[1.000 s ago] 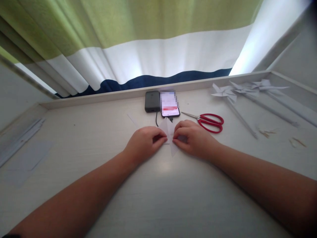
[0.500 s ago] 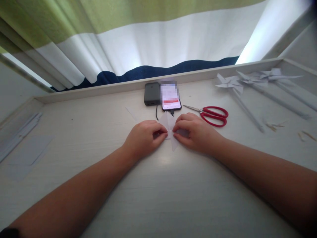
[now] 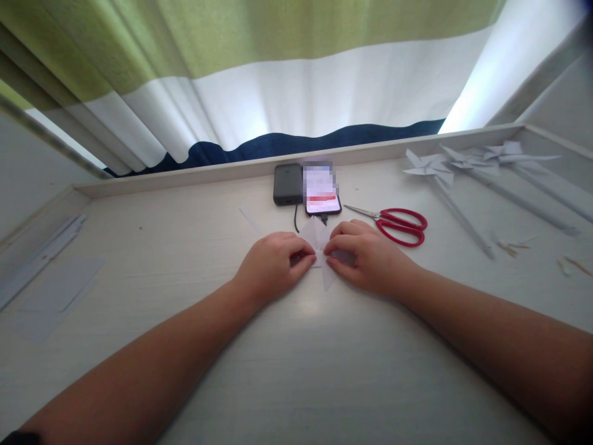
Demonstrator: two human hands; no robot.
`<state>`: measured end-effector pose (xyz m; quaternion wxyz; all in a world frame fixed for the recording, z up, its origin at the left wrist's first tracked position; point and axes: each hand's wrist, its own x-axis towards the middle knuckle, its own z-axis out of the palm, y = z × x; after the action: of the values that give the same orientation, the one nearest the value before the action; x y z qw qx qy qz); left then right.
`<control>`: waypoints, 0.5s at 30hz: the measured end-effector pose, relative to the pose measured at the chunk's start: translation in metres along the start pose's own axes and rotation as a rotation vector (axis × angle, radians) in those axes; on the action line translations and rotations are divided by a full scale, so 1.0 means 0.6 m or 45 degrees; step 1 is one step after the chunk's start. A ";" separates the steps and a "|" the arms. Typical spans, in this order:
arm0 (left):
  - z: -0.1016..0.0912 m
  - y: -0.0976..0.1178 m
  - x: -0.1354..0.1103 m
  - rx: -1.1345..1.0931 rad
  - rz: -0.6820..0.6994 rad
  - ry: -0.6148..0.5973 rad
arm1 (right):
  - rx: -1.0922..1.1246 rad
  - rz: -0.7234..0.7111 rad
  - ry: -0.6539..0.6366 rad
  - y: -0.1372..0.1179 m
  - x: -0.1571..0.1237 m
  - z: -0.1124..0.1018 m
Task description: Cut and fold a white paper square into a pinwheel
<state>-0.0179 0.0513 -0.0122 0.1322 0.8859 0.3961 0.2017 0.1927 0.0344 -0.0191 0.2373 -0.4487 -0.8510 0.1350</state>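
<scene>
A small folded white paper pinwheel (image 3: 317,236) sits on the white table between my two hands, with pointed blades sticking up and down. My left hand (image 3: 278,262) pinches its left side between thumb and fingers. From the right, my right hand (image 3: 365,252) pinches the other side near the middle. The fingers cover parts of the folds. Red-handled scissors (image 3: 401,226) lie just beyond my right hand, blades pointing left.
A phone (image 3: 320,188) with a cable and a dark grey power bank (image 3: 288,183) lie at the back. Finished paper pinwheels (image 3: 430,168) on rolled sticks rest at right, near small wooden bits (image 3: 507,247). Paper sheets (image 3: 60,284) and paper strips (image 3: 41,259) lie at left.
The whole view has shifted slightly, so everything sits a little lower. Both hands keep their pinch on the paper pinwheel.
</scene>
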 end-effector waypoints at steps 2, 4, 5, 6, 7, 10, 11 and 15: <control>0.000 0.000 0.000 -0.004 -0.006 -0.005 | -0.002 -0.006 -0.001 0.001 0.000 0.001; 0.000 -0.001 0.000 -0.006 -0.017 -0.017 | -0.001 -0.014 -0.001 0.001 -0.001 0.002; 0.000 0.000 0.000 -0.007 -0.023 -0.023 | -0.001 -0.019 -0.002 0.001 -0.001 0.002; 0.000 0.000 0.000 -0.006 -0.029 -0.026 | -0.006 -0.023 0.000 0.000 -0.001 0.002; 0.000 0.001 0.000 -0.004 -0.033 -0.027 | -0.015 -0.031 -0.003 0.000 -0.001 0.002; -0.001 0.003 0.001 0.010 -0.037 -0.028 | -0.057 -0.052 -0.027 -0.003 -0.001 0.002; -0.001 0.004 0.001 0.016 -0.035 -0.030 | -0.071 -0.058 -0.036 -0.004 -0.001 0.002; -0.004 0.007 0.001 0.034 -0.031 -0.041 | -0.106 -0.068 -0.054 -0.008 -0.001 0.001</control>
<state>-0.0158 0.0490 -0.0085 0.1291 0.8859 0.4074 0.1805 0.1895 0.0314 -0.0175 0.2038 -0.4324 -0.8723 0.1028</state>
